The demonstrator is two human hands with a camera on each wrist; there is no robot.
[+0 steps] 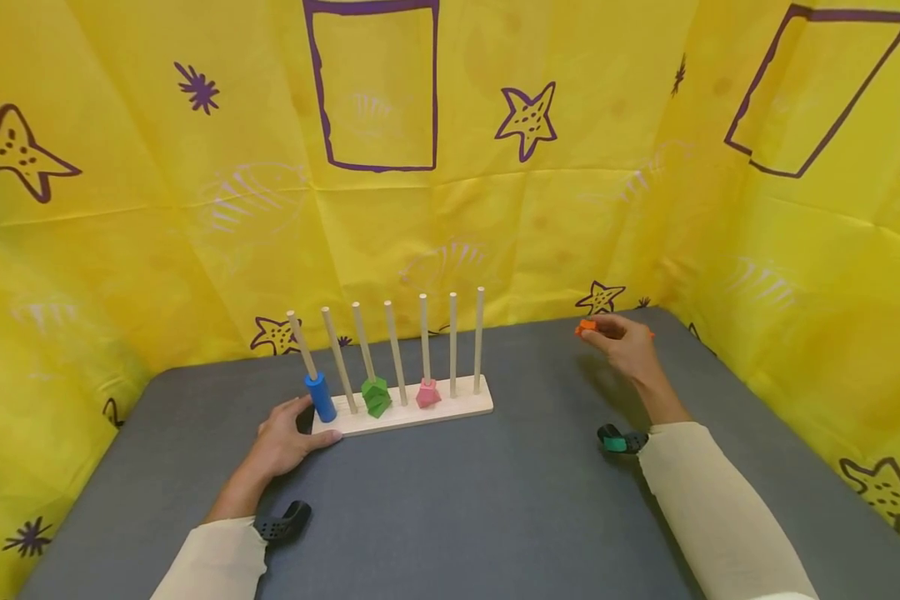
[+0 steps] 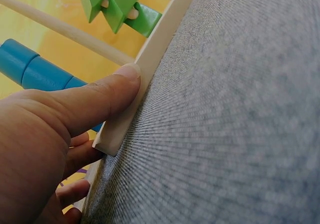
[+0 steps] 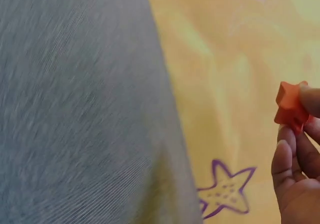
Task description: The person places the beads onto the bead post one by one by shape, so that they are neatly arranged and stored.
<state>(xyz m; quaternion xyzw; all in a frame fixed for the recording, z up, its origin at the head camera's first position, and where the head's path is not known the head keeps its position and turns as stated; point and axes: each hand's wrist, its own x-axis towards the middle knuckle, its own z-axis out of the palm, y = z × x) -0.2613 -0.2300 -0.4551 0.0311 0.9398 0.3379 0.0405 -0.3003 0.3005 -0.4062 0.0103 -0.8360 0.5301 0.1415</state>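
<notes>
Head view: the left hand (image 1: 288, 442) lies on the grey tabletop (image 1: 450, 517) at the left end of the wooden peg board (image 1: 412, 412), thumb along its front edge, fingers behind the end. The board stands near the tabletop's middle, towards the far edge. Blue cylinders (image 1: 320, 397) sit on its leftmost peg, green pieces (image 1: 376, 397) on the third, a pink piece (image 1: 427, 393) on the fifth. The right hand (image 1: 630, 346) is raised near the far right corner, pinching an orange piece (image 1: 587, 327) at the fingertips.

Left wrist view: the thumb (image 2: 100, 99) presses flat against the board's edge (image 2: 145, 74); the fingers curl under its end. Blue cylinders (image 2: 35, 69) and green pieces (image 2: 112, 7) show beyond.

Right wrist view: the fingers (image 3: 292, 159) close narrowly on the orange star-shaped piece (image 3: 291, 109), held off the tabletop, against the yellow backdrop (image 3: 225, 84).
</notes>
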